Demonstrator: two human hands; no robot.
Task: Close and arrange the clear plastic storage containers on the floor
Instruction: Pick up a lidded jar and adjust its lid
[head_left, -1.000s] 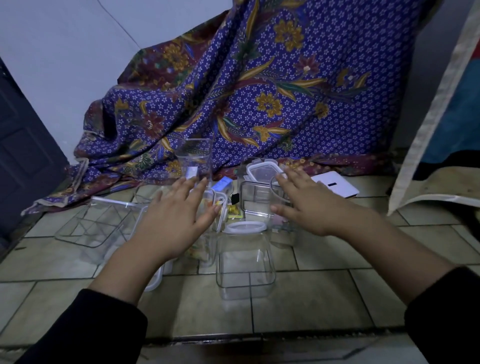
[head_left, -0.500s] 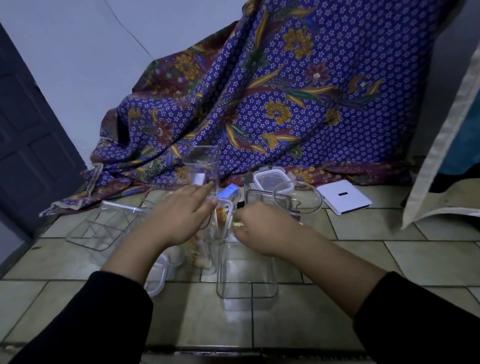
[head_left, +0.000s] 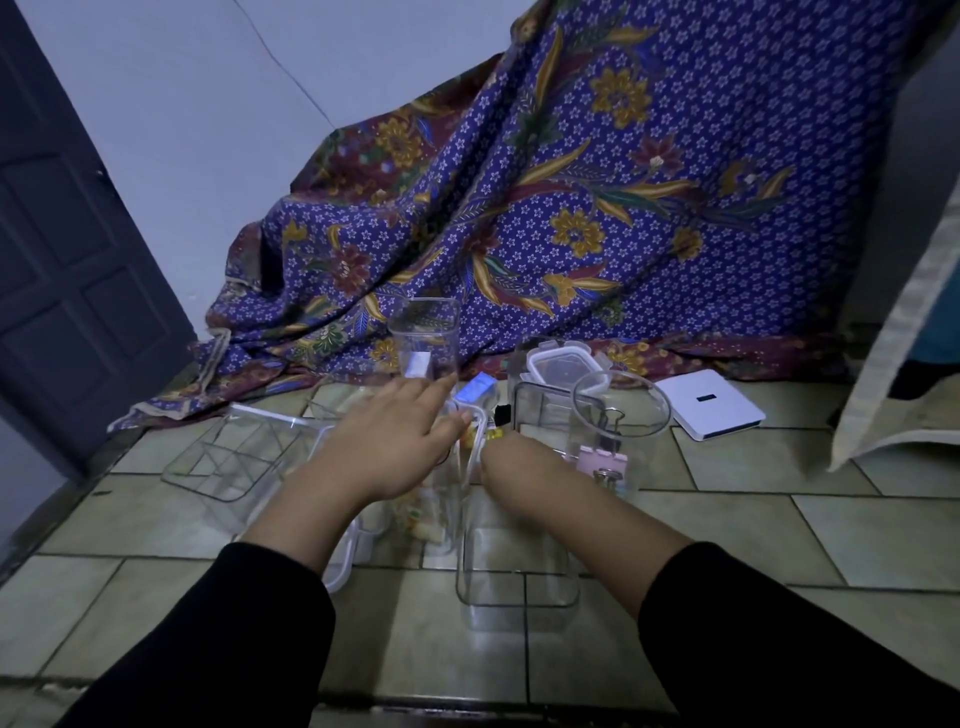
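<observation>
Several clear plastic containers stand on the tiled floor. My left hand (head_left: 395, 441) rests with straight fingers on top of a narrow container (head_left: 434, 514) that holds colourful small items. My right hand (head_left: 524, 473) covers the lid of the square clear container (head_left: 519, 577) in front, its fingers curled down over the lid's far edge; the lid itself is hidden under the hand. A tall open container (head_left: 423, 338) stands behind. A round clear tub (head_left: 621, 415) with binder clips inside is on the right.
A divided clear tray (head_left: 244, 452) lies at left, a loose white-rimmed lid (head_left: 343, 566) below my left forearm. A lidded box (head_left: 563, 364), a small blue packet (head_left: 475, 387) and a flat white box (head_left: 709, 405) sit at the back. Batik cloth (head_left: 597, 208) hangs behind; a dark door (head_left: 62, 260) at left.
My right hand came back from the rear containers and down onto the front container's lid, curling over it. My left hand stayed on the narrow container. The view tilted up slightly.
</observation>
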